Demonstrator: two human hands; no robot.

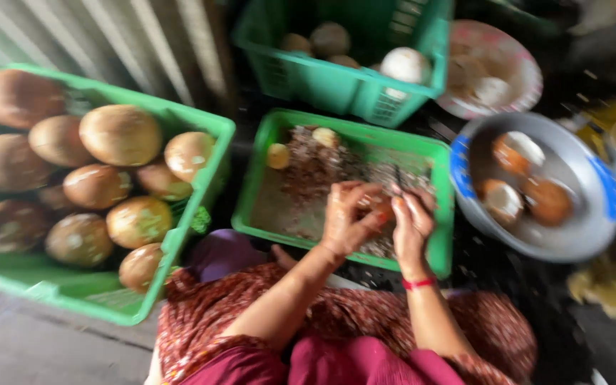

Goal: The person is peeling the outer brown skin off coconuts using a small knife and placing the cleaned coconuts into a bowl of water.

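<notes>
My left hand (349,217) cups a small brown coconut piece (383,211) over the middle green crate (272,142). My right hand (411,224), with a red band at the wrist, grips a small dark-bladed knife (398,178) whose tip points up, pressed against that piece. Brown shavings (315,171) and two pale round bits lie on the crate's floor. The frame is blurred, so fine detail of the grip is unclear.
A big green crate (201,214) of whole brown coconuts stands at the left. Another green crate (336,85) with coconuts sits behind. A metal basin (579,235) with peeled pieces is on the right, a patterned plate (515,64) beyond it. My patterned skirt covers my knees below.
</notes>
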